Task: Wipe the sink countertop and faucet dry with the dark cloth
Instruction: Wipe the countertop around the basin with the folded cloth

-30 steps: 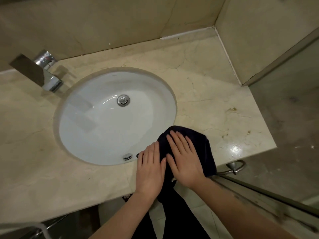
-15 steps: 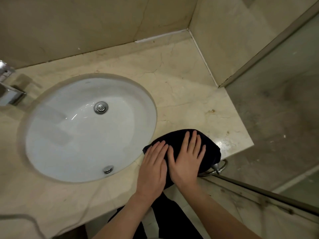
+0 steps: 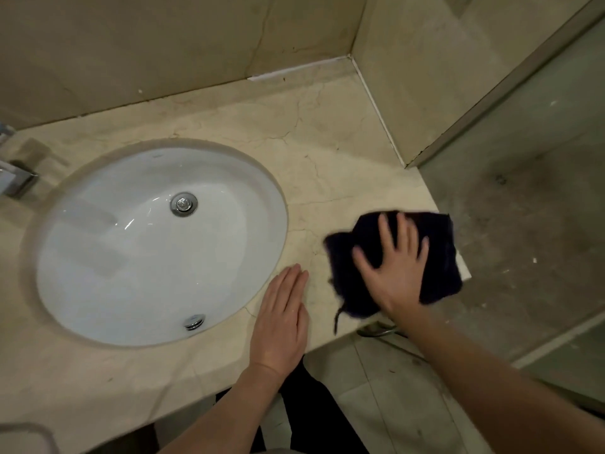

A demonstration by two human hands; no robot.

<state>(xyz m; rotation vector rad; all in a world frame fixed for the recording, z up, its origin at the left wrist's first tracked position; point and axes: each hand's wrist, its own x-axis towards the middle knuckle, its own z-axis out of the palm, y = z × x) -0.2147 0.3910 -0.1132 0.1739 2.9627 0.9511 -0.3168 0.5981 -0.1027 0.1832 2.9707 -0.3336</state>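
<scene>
Your right hand (image 3: 394, 267), fingers spread wide, presses the dark cloth (image 3: 438, 253) flat at the countertop's (image 3: 327, 132) right front corner. Your left hand (image 3: 281, 317) lies flat, fingers together. I'd judge the back strip, left side and faucet (image 3: 14, 180) remain.

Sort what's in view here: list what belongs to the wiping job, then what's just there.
Part of the job:
- dark cloth, pressed flat by the right hand
- countertop
- faucet, only partly in view at the left edge
- left hand, flat on the countertop

Just there:
- sink basin with its drain
- glass panel
- metal ring under the countertop edge
</scene>
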